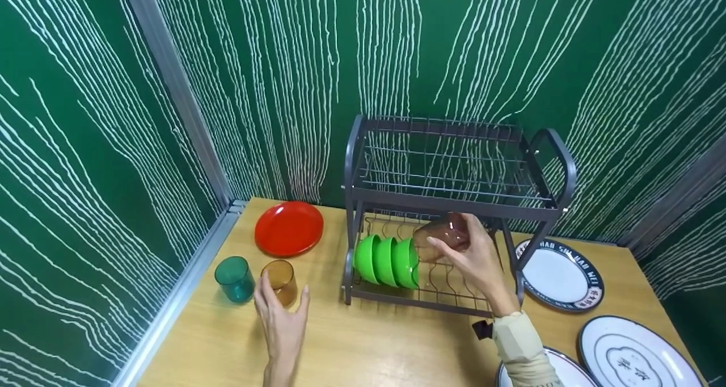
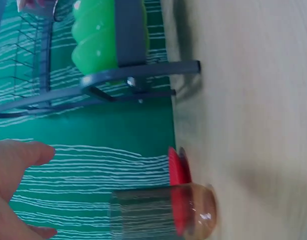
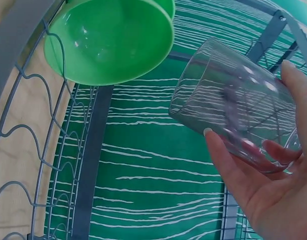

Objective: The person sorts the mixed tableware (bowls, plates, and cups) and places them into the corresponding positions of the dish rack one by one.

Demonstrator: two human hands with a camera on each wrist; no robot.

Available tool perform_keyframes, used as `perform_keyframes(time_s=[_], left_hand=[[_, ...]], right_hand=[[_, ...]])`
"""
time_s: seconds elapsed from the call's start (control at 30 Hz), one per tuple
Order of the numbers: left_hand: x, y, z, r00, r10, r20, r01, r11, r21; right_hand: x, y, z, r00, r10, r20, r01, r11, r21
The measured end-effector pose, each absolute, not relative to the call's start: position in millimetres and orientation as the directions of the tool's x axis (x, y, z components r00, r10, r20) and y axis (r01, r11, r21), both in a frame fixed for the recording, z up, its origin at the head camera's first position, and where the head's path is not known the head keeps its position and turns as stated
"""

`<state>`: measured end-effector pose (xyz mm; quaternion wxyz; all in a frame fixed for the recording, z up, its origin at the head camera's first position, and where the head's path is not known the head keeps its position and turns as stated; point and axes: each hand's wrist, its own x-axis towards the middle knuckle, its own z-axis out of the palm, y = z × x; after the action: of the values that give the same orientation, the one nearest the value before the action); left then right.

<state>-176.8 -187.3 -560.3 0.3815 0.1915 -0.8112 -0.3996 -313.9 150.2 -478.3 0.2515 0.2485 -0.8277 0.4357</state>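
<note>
My right hand (image 1: 481, 262) grips a clear brownish glass (image 1: 434, 240), tipped on its side, within the lower tier of the dark dish rack (image 1: 454, 204). In the right wrist view the glass's mouth points toward the green bowls (image 3: 111, 42), and thumb and fingers wrap its base end. Several of these bowls stand on edge in a row at the tier's left side. My left hand (image 1: 281, 327), thumb and fingers spread, is beside an amber glass (image 1: 283, 282) upright on the table. The left wrist view shows a gap between its fingers (image 2: 33, 152) and that glass.
A teal glass (image 1: 235, 282) stands left of the amber one. Behind them lies a red plate (image 1: 289, 228). White plates with dark rims (image 1: 556, 276) lie on the table right of the rack. Green, white-streaked walls (image 1: 272, 92) enclose the table.
</note>
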Motion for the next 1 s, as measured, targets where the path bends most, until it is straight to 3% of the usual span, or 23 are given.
perform_keyframes(time_s=[0.4, 0.8, 1.0], left_hand=[[-188, -197, -583, -0.653, -0.681, 0.333, -0.128, 0.532, 0.837], [-211, -213, -595, -0.665, -0.707, 0.240, -0.160, 0.449, 0.879], [-218, -215, -603, -0.625, -0.720, 0.301, -0.089, 0.449, 0.889]], right_hand=[[-330, 144, -480, -0.814, -0.204, 0.543, -0.553, 0.558, -0.619], [-346, 136, -476, -0.771, -0.202, 0.605, -0.602, 0.543, -0.586], [-352, 133, -478, -0.768, -0.202, 0.608, -0.611, 0.515, -0.601]])
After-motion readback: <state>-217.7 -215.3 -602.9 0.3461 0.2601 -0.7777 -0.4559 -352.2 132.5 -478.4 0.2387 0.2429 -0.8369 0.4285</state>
